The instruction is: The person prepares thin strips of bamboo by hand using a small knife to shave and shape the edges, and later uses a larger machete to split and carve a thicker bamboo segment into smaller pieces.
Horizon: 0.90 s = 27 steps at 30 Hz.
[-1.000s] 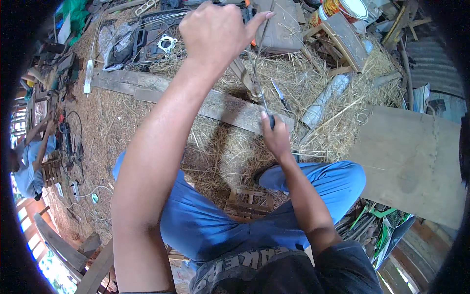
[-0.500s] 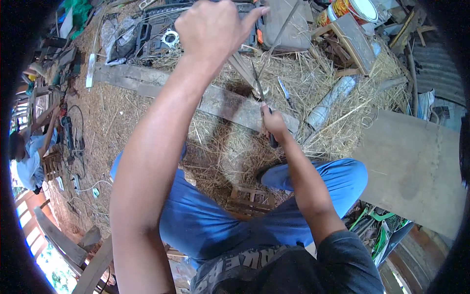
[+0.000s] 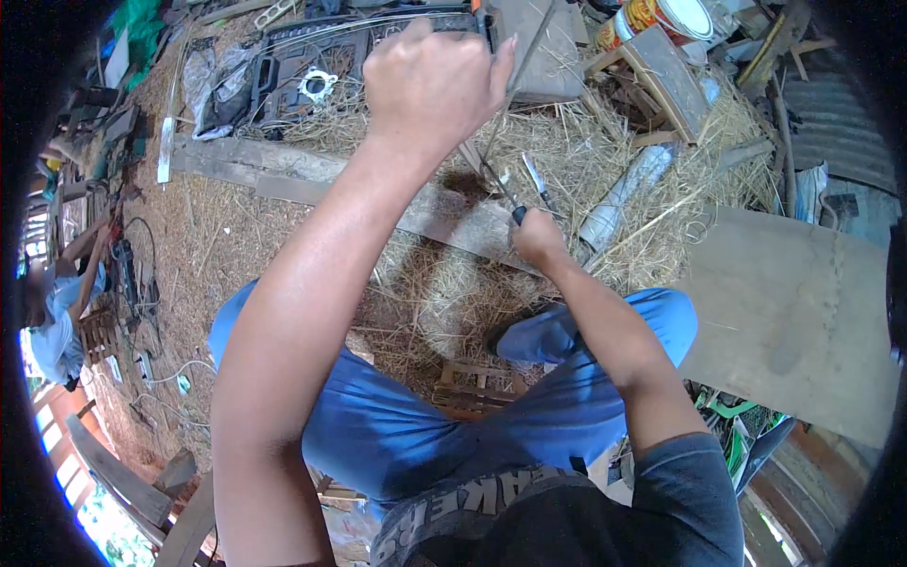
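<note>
Right hand [image 3: 540, 238] wrapped around the black handle of a slim tool [image 3: 501, 185], which points forward-left over the straw-strewn ground. Left hand [image 3: 436, 83] raised, fingers curled, thumb extended beside a thin blade [image 3: 535, 45] slanting forward-right; whether it pinches the blade cannot be told.
</note>
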Available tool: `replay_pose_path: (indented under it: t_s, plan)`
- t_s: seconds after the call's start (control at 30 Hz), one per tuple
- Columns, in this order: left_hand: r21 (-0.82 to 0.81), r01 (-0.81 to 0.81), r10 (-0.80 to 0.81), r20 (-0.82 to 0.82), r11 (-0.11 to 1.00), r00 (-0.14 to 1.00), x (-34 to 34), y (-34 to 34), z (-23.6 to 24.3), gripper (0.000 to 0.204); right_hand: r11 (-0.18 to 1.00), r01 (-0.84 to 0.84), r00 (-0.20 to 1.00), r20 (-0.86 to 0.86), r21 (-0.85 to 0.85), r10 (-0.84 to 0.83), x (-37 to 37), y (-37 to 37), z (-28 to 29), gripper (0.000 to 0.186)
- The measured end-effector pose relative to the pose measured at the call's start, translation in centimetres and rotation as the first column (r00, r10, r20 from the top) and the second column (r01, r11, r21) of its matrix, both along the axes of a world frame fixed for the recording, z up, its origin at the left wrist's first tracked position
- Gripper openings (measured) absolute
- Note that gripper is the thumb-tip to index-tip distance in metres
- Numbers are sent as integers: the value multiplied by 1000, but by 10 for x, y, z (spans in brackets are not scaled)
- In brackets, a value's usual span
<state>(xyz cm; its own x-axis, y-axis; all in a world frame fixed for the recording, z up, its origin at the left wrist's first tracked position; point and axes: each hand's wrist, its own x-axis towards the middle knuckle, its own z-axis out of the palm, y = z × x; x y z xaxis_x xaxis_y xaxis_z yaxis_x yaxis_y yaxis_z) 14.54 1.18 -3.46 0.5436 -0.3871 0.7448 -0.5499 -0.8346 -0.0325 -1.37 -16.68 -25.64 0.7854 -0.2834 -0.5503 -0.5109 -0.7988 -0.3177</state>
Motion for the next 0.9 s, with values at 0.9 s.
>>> replay_pose_path:
  t_s: [0.9]
  plan:
    - [-29, 22, -24, -97, 999, 995, 7, 0, 5, 24, 966, -36, 952, 304, 257, -46, 4, -35, 136, 33]
